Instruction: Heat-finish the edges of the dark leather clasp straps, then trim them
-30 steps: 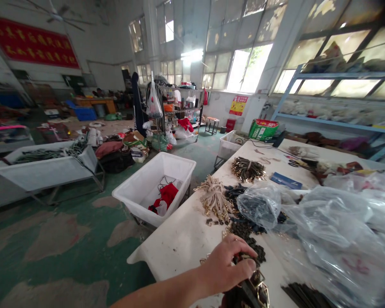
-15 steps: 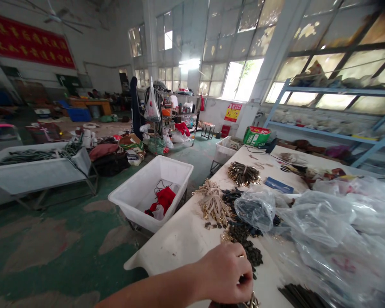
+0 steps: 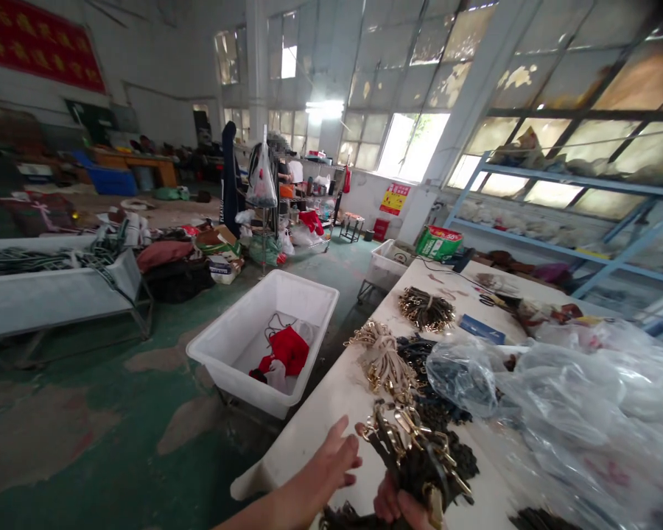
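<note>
My right hand [image 3: 401,509] is shut around a bundle of black straps with gold metal clasps [image 3: 417,460], holding it above the white worktable [image 3: 323,408]. My left hand [image 3: 331,460] is open, fingers apart, just left of the bundle and holding nothing. Beyond the hands lie a bunch of beige straps with gold clasps [image 3: 384,361], a tied bunch of dark straps with gold ends [image 3: 426,309] and loose dark pieces [image 3: 447,421]. A clear bag of dark items [image 3: 461,379] lies to the right.
Large clear plastic sheeting [image 3: 586,390] covers the table's right side. A white tub [image 3: 243,383] holding red cloth stands left of the table. A blue metal shelf [image 3: 552,221] lines the windows, and scattered goods cover the floor beyond.
The strap bundle has risen from the table's lower edge into full view, now in my right hand. My left hand has opened beside it. The view has turned slightly.
</note>
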A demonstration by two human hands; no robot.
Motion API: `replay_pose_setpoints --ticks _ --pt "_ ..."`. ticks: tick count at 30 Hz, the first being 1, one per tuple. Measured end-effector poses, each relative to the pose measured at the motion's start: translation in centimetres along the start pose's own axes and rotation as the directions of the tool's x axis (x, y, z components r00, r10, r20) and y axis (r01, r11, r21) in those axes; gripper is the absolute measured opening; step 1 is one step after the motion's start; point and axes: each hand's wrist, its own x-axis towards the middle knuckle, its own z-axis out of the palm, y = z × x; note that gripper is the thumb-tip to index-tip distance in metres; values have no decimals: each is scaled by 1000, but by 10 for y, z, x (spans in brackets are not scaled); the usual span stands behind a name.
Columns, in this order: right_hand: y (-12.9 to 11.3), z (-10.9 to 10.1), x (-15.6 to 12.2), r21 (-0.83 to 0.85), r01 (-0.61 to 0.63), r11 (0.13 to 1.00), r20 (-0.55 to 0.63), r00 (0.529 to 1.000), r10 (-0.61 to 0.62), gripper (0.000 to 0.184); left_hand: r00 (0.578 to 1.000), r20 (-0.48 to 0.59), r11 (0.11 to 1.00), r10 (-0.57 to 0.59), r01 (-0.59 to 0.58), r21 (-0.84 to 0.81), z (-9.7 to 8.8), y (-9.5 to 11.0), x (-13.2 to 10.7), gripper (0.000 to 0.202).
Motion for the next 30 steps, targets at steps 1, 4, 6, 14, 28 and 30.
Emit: replay_pose_setpoints --ticks 1,4,6,14,28,30 --pt "5 14 10 -8 -8 1000 26 1000 8 43 1000 7 998 16 -16 -67 -10 7 -4 79" --pt "17 61 34 -85 -72 994 108 991 81 46 982 -91 978 167 -177 -108 -36 44 -11 69" --pt "17 91 45 -85 -110 990 141 982 122 46 973 -110 978 201 -207 -42 -53 70 -13 58" --pt "-2 163 90 160 -221 962 146 969 198 38 961 -191 971 201 -170 166 -108 95 -18 38" --pt "57 253 236 107 -371 923 75 928 364 23 873 -307 846 379 -193 496 -265 162 -42 50" --pt "74 289 271 86 -339 937 27 941 338 23 863 -304 813 402 -185 552 -299 172 -51 48"
